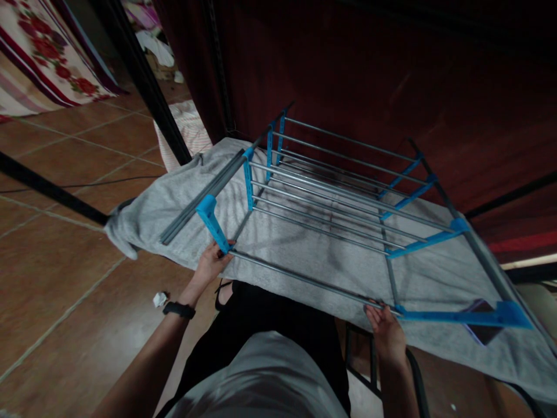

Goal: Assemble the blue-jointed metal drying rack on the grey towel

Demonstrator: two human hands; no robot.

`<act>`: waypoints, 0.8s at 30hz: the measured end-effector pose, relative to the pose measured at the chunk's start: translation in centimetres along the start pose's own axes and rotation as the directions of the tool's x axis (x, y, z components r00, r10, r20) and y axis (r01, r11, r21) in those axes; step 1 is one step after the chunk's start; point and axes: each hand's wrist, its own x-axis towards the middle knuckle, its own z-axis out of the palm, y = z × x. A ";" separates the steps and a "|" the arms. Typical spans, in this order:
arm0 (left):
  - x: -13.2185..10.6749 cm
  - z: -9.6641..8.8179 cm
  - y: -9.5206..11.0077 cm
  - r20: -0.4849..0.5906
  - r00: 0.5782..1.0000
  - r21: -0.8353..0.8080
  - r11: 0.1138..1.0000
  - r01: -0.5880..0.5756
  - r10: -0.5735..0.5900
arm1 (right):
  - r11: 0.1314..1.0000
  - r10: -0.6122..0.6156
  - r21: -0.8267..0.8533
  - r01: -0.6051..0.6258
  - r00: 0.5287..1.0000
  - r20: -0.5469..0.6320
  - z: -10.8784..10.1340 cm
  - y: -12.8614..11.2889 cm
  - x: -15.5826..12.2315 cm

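Note:
A partly assembled rack of grey metal tubes and blue plastic brackets lies on a grey cloth [287, 238]. My left hand [212, 262] is closed around the lower end of the left front blue bracket [213, 223], where the front metal tube [300, 281] meets it. That tube runs across to my right hand [385, 331], whose fingers pinch it close to its right end. There it meets the right front blue bracket [456, 316], which lies nearly flat. More tubes [322, 219] span the brackets behind.
A few loose grey tubes [187, 217] lie at the left side of the rack. A dark phone-like object [481, 331] is partly under the right bracket. Black frame posts [148, 87] stand at left. Crumpled white paper [160, 299] lies on the tiled floor.

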 end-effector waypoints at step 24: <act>-0.1 0.7 -0.6 -0.058 0.995 0.124 0.989 -0.074 0.082 | 0.993 -0.084 0.074 0.089 0.994 -0.064 1.2 0.9 -0.7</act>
